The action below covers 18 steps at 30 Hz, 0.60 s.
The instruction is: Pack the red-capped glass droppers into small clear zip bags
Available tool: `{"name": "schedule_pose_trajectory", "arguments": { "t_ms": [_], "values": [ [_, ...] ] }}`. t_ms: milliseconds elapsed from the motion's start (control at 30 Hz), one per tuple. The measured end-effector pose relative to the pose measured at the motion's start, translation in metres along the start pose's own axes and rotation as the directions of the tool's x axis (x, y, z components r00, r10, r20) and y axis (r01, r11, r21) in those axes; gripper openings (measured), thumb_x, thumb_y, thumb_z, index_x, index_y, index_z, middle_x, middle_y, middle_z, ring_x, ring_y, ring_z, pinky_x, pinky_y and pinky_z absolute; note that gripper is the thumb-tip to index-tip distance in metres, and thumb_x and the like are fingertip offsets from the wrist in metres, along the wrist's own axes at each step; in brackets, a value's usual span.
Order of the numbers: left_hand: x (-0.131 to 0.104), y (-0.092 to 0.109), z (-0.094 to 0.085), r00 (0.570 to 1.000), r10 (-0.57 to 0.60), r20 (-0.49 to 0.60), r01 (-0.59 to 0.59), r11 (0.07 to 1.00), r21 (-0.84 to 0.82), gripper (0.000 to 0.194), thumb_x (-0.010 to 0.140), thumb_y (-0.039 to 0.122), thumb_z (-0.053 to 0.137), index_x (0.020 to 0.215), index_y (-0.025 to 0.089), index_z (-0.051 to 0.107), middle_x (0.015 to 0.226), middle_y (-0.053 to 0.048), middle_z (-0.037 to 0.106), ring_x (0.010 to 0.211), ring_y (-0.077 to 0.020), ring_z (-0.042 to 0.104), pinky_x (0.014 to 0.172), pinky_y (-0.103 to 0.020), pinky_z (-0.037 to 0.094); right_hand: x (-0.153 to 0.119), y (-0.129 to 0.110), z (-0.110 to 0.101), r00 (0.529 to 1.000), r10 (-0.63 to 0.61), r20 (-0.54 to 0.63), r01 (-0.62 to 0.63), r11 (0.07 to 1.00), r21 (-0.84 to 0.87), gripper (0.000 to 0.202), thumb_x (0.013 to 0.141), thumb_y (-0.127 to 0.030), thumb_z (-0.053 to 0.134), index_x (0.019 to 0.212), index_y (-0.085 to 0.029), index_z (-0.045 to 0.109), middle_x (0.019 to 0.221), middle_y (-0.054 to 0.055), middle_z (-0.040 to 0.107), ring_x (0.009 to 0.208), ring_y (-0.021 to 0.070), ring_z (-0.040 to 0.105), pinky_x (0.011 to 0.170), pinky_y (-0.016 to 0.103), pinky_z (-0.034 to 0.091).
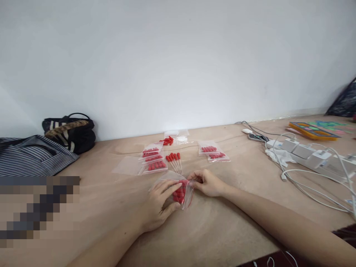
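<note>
My left hand [159, 205] presses flat on a small clear zip bag [181, 193] filled with red-bulbed droppers. My right hand [205, 182] pinches the bag's right upper edge. Just beyond the bag lie several loose droppers [174, 160] with red bulbs, side by side. A stack of filled bags [152, 158] sits to their left, with an empty clear bag [126, 165] beside it. Two more filled bags [213, 152] lie to the right. Farther back there are a few loose red bulbs [167, 141] and empty bags [178, 135].
A black striped handbag [70, 132] and a striped cloth [33, 155] lie at the left near the wall. At the right sit a power strip with white chargers [304, 152], tangled cables [311, 185], a phone [257, 137] and a colourful tray [313, 130].
</note>
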<state>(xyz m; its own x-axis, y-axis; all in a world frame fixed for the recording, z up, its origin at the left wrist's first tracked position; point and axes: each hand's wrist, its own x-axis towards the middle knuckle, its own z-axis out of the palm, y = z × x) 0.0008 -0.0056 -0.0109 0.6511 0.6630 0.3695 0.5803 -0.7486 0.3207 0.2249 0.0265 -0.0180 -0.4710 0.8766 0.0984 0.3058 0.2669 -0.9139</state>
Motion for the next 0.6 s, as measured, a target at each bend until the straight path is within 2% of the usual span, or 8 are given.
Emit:
{"name": "schedule_pose_trajectory", "arguments": {
  "t_ms": [100,233,333,467,533,600],
  "values": [
    [0.002,0.000,-0.002,0.996,-0.078,-0.048,0.080,0.996,0.046,0.033,0.086,0.032,0.043,0.118,0.026,0.049,0.116,-0.006,0.053,0.106,-0.0242,0.048,0.091,-0.042,0.039,0.002,0.007,0.000,0.999,0.038,-0.017,-0.035,0.992,0.119,0.027,0.070,-0.035,0.061,0.088,-0.015,0.057,0.064,-0.001,0.058,0.052,0.0081,0.048,0.050,0.020,0.037],
    [0.004,0.003,-0.004,0.991,-0.120,-0.059,0.122,0.992,0.031,0.026,0.083,0.030,0.047,0.107,0.022,0.055,0.108,-0.008,0.053,0.100,-0.0237,0.051,0.086,-0.039,0.043,0.003,0.014,0.001,0.999,0.039,0.000,-0.039,0.987,0.159,0.043,0.063,-0.027,0.068,0.102,-0.016,0.054,0.078,0.002,0.062,0.055,0.0079,0.051,0.052,0.020,0.039],
    [0.005,0.006,-0.002,0.990,-0.118,-0.082,0.118,0.993,-0.006,0.019,0.082,0.029,0.049,0.098,0.021,0.056,0.102,-0.007,0.051,0.095,-0.0221,0.052,0.082,-0.036,0.044,0.006,0.017,0.006,0.998,0.064,-0.023,-0.060,0.986,0.153,0.040,0.060,-0.026,0.069,0.096,-0.015,0.058,0.076,0.002,0.062,0.057,0.0087,0.051,0.054,0.021,0.041],
    [0.004,0.010,-0.002,0.995,-0.091,-0.038,0.088,0.993,-0.083,0.015,0.082,0.027,0.049,0.094,0.021,0.055,0.091,-0.004,0.052,0.081,-0.0177,0.053,0.072,-0.030,0.046,0.012,0.017,0.010,0.991,0.109,-0.079,-0.094,0.981,0.171,0.030,0.059,-0.024,0.069,0.086,-0.014,0.061,0.069,0.000,0.061,0.058,0.0095,0.052,0.056,0.022,0.042],
    [0.005,0.011,-0.003,0.995,-0.097,-0.012,0.095,0.990,-0.105,0.013,0.083,0.027,0.048,0.091,0.020,0.055,0.087,-0.003,0.053,0.076,-0.0165,0.053,0.068,-0.029,0.045,0.013,0.013,0.008,0.989,0.145,-0.031,-0.134,0.964,0.230,0.038,0.055,-0.022,0.071,0.091,-0.014,0.060,0.067,-0.001,0.061,0.057,0.0092,0.053,0.056,0.022,0.042],
    [0.005,0.011,-0.006,0.994,-0.109,0.000,0.109,0.988,-0.113,0.012,0.083,0.026,0.047,0.087,0.020,0.056,0.084,-0.003,0.054,0.073,-0.0162,0.053,0.066,-0.029,0.045,0.013,0.007,0.004,0.984,0.168,0.066,-0.180,0.934,0.309,0.053,0.049,-0.020,0.075,0.099,-0.014,0.057,0.068,-0.001,0.062,0.057,0.0087,0.053,0.057,0.022,0.043]
  ]
}}
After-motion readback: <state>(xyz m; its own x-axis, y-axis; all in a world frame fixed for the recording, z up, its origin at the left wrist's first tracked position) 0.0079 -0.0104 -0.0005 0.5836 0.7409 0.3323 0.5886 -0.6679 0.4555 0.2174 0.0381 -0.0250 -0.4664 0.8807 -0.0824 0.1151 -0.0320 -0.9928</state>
